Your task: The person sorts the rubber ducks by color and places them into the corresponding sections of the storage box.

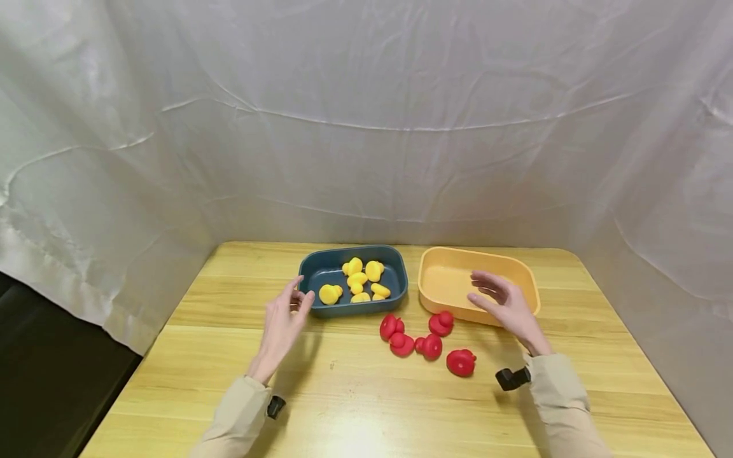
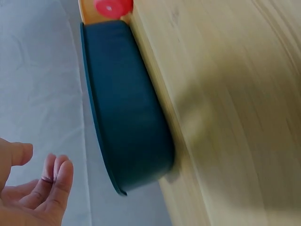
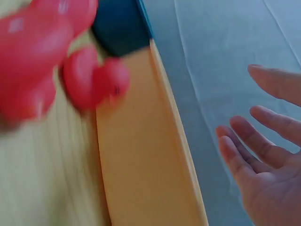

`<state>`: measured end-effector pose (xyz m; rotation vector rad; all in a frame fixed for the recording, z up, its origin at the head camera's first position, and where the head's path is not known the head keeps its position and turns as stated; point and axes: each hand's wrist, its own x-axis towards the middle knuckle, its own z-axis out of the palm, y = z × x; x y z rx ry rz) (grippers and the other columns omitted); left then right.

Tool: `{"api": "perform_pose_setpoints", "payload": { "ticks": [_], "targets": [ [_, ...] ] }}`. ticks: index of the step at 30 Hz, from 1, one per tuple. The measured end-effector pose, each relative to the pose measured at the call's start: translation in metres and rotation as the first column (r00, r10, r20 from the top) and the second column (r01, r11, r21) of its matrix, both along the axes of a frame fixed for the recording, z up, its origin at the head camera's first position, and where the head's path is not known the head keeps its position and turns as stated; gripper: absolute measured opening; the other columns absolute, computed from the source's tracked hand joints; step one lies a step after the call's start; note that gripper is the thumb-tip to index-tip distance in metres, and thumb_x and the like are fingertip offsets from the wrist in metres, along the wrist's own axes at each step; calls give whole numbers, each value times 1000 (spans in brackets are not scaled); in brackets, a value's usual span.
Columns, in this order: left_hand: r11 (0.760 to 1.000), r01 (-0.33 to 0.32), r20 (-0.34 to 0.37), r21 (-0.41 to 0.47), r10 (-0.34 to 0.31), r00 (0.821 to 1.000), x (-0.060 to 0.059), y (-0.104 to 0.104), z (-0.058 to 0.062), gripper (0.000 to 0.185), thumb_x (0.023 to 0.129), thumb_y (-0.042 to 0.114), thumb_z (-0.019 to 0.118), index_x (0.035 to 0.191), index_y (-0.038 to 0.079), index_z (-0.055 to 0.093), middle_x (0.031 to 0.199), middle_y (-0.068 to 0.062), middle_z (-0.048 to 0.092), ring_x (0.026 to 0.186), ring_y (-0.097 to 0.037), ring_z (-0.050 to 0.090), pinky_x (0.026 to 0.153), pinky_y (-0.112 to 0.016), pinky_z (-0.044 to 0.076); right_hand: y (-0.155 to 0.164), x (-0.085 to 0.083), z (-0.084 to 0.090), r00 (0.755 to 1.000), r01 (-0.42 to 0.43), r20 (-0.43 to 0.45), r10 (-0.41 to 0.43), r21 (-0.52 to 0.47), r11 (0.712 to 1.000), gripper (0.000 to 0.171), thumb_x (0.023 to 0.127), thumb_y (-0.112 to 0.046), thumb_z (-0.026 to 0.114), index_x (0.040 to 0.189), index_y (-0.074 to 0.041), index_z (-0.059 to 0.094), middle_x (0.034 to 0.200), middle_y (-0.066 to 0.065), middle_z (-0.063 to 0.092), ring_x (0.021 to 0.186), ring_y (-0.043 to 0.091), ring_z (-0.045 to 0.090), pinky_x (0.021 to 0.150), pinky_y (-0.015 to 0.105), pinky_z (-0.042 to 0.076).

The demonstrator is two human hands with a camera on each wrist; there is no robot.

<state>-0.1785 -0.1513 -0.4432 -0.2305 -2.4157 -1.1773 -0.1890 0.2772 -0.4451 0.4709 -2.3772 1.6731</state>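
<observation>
The left hand (image 1: 284, 321) hovered just beside the near-left corner of the blue tray (image 1: 321, 309), fingers relaxed and spread, holding nothing. The right hand (image 1: 504, 305) hung over the near rim of the orange tray (image 1: 527, 273), fingers loosely extended, also empty. Five red ducks (image 1: 429, 343) lay loose on the table (image 1: 366, 407) in front of the two trays, between the hands and nearest the right one. The yellow ducks (image 1: 361, 280) all sat inside the blue tray; the orange tray held none.

Judged from this layout, the step in hand was a pick of a red duck. To do it well, the right hand would drop to the duck touching the orange tray's front wall (image 1: 441, 323), pinch it by the body, lift it clear of the rim, then release it inside.

Obstacles: the red ducks lay close together, two of them touching, so a broad grasp could knock a neighbour. The tray's front wall crowded the nearest duck. White cloth (image 1: 366, 127) enclosed the table on the far side and on both flanks.
</observation>
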Motion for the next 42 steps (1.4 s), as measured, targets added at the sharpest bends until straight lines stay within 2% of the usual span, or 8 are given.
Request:
{"api": "perform_pose_setpoints", "payload": {
  "ticks": [3,8,15,18,22,28,32,42],
  "targets": [
    [999,54,-33,-7,-54,998,3,10,1,42,96,11,67,134,-6,58,86,-12,70,81,-23,68,77,-38,63,17,3,-4,998,61,-22,-62,-34,998,44,93,0,68,134,9,55,119,-25,62,111,-3,61,99,5,47],
    [989,139,-76,-53,-143,987,8,26,2,45,94,10,71,134,-6,57,93,-11,71,85,-23,70,81,-42,62,43,6,-11,976,213,-28,-217,-106,971,37,92,3,69,126,-10,64,110,-26,65,99,-8,62,90,3,49],
    [964,231,-35,-133,-237,971,15,45,-1,50,92,20,74,136,3,58,107,-12,72,102,-25,69,93,-43,59,73,5,-21,831,556,49,-554,-93,826,27,89,0,70,115,-8,71,91,-31,63,81,-8,57,74,1,47],
    [946,291,21,-143,-291,957,16,51,-3,53,91,22,75,138,5,57,117,-13,71,112,-27,67,99,-45,56,85,6,-26,799,596,102,-592,-7,803,29,91,-7,70,119,-8,70,90,-33,57,80,-8,53,71,2,45],
    [912,384,91,-144,-375,923,14,60,-7,55,91,23,76,139,6,57,127,-13,68,122,-27,63,107,-45,53,102,9,-32,842,509,181,-508,46,859,31,94,-17,69,125,-18,67,95,-31,55,82,-8,55,69,6,50],
    [863,489,197,-126,-462,865,10,74,-14,55,93,28,74,141,8,56,139,-10,63,133,-26,57,113,-46,48,119,8,-39,941,246,288,-180,-215,945,34,97,-8,66,131,-12,61,95,-15,66,75,2,66,68,17,60],
    [834,537,263,-125,-494,829,6,81,-20,55,95,28,71,143,7,54,144,-9,59,137,-27,54,115,-47,46,123,6,-40,943,146,329,-42,-299,943,44,99,-6,62,141,-2,48,96,-9,71,78,5,67,70,20,61],
    [729,672,319,-135,-610,726,-7,87,-34,52,99,12,63,148,4,46,149,-13,54,140,-27,50,118,-47,43,127,2,-40,927,77,367,78,-389,918,39,99,1,58,132,-21,52,93,-5,72,72,9,67,66,21,60]
  ]
}}
